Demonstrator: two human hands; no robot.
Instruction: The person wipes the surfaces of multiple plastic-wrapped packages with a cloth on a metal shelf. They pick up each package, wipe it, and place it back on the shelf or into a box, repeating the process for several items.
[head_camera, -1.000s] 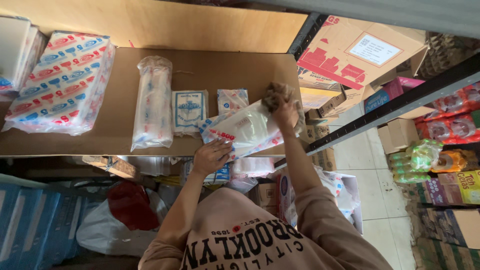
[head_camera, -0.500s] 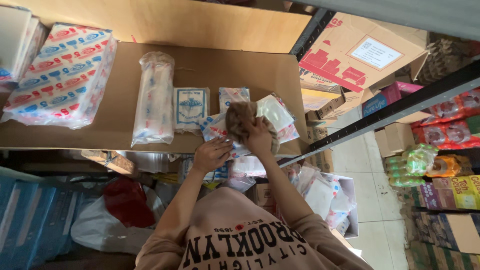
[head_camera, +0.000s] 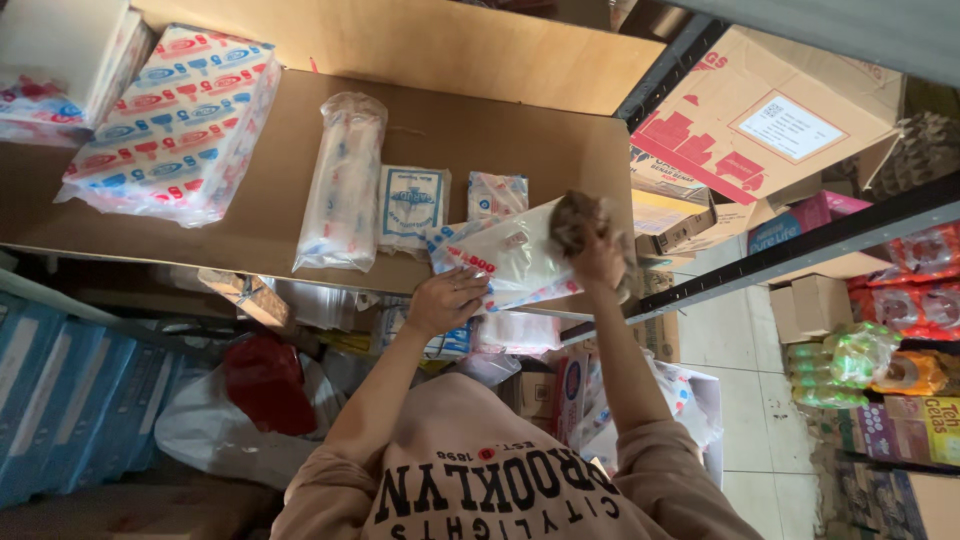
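- My right hand has its fingers pinching a brown crumpled cloth, pressed against the far right part of a clear plastic packet.
- My left hand has its fingers curled over the near edge of that packet, gripping it at the shelf's front lip.
- The packet sits tilted at the near right corner of the brown shelf, partly lifted off the board, between my two hands.
- Just left of it lie a small blue-printed square pack and a smaller pack; further left, a long clear bag and a big red-and-blue printed bundle.
- To the right, a cardboard box rests on a dark metal rack; the floor below is crowded with bags and cartons.
- Risk, as I judge it: the packet is slick and held only at its edge, so a firm wipe could push it out of the left grip and off the shelf's lip into the clutter below.
- The cloth hand could also nudge the small packs beside it.
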